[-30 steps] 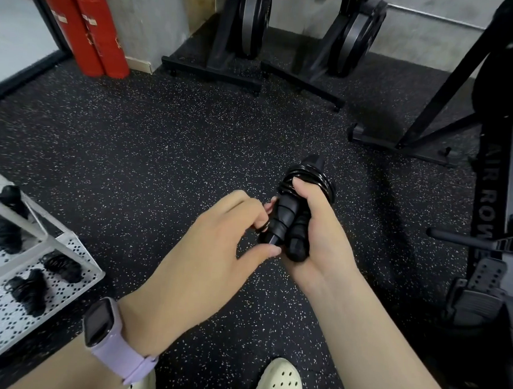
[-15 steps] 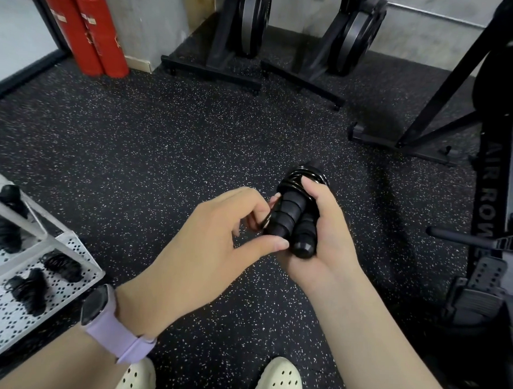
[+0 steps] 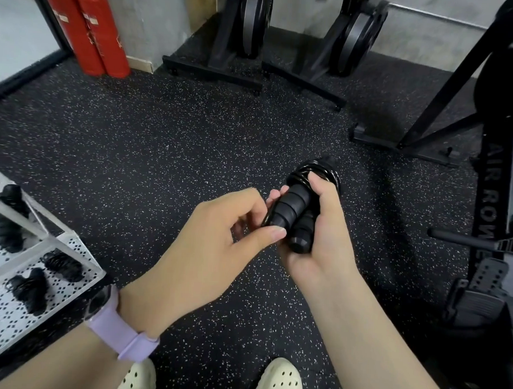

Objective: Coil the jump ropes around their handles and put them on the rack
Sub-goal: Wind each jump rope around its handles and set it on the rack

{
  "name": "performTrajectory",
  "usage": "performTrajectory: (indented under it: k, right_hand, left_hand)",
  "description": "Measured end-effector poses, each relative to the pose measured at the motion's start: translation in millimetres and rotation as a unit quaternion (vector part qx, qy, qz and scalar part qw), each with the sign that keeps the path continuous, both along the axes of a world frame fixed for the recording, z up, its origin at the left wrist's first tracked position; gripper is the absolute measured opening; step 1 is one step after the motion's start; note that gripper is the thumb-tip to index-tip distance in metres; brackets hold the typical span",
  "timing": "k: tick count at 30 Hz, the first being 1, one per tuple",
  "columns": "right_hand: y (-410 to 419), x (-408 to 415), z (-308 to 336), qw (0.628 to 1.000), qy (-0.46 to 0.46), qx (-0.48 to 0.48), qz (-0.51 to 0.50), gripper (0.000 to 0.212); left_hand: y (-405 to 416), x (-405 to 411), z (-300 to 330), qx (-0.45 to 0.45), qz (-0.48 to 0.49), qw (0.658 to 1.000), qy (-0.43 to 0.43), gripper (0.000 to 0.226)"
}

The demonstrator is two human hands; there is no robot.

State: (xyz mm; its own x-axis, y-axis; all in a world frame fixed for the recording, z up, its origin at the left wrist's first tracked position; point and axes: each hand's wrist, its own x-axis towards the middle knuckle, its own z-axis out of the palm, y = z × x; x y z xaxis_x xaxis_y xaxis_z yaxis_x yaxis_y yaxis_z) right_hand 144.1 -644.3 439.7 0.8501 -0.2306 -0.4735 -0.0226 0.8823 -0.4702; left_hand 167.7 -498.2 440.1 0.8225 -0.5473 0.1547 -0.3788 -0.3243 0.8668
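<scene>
A black jump rope [image 3: 296,207] has its two ribbed handles side by side and its cord wound in coils round their far end. My right hand [image 3: 324,232] grips the handles, thumb laid over the coils. My left hand [image 3: 214,248] pinches the loose bit of cord at the near end of the handles between thumb and fingers. The white perforated rack [image 3: 79,245] stands at the lower left. On its shelf lie several coiled black ropes [image 3: 61,263].
Two red fire extinguishers [image 3: 86,28] stand at the back left wall. Black rowing machines [image 3: 250,32] stand upright at the back, another black machine [image 3: 493,204] fills the right side. Speckled rubber floor [image 3: 163,149] lies between. My two pale shoes [image 3: 282,380] show at the bottom.
My left hand's fingers have curled tighter at the handles' near end. The rope bundle has shifted slightly in my right hand.
</scene>
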Motion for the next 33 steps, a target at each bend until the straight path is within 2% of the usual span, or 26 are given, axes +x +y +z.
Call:
performTrajectory:
  k: [3, 6, 12, 15, 19, 22, 25, 29, 33]
  right_hand:
    - [0, 0, 2, 0.998, -0.003, -0.064, -0.014, 0.025]
    - [2, 0, 1, 0.996, 0.008, -0.085, -0.033, 0.026]
    - [10, -1, -3, 0.988, 0.034, -0.129, -0.081, 0.052]
    - [16, -4, -2, 0.982, 0.034, -0.165, -0.09, 0.043]
    - [14, -3, 1, 0.982, 0.047, -0.17, -0.075, 0.039]
    - [8, -3, 3, 0.982, 0.058, -0.172, -0.056, 0.035]
    - [9, -4, 4, 0.981, 0.059, -0.181, -0.04, 0.031]
    - [14, -5, 0, 0.974, 0.06, -0.214, -0.044, 0.041]
    - [16, -5, -1, 0.974, 0.076, -0.212, -0.011, 0.039]
  left_hand:
    - [2, -4, -2, 0.045, 0.017, 0.997, -0.06, 0.022]
    - [2, -7, -3, 0.093, 0.021, 0.988, -0.118, 0.02]
    - [-3, -8, -7, 0.15, 0.041, 0.969, -0.194, 0.021]
    - [-4, -8, -5, 0.151, 0.052, 0.971, -0.177, 0.019]
    - [-1, -4, -7, 0.097, 0.03, 0.992, -0.076, 0.008]
    - [0, -2, -7, 0.066, 0.015, 0.997, -0.037, 0.004]
    - [0, -2, -5, 0.044, 0.007, 0.998, -0.044, 0.005]
    - [1, -1, -1, 0.033, -0.008, 0.997, -0.063, 0.003]
    - [-1, -1, -2, 0.015, 0.021, 0.998, -0.057, 0.003]
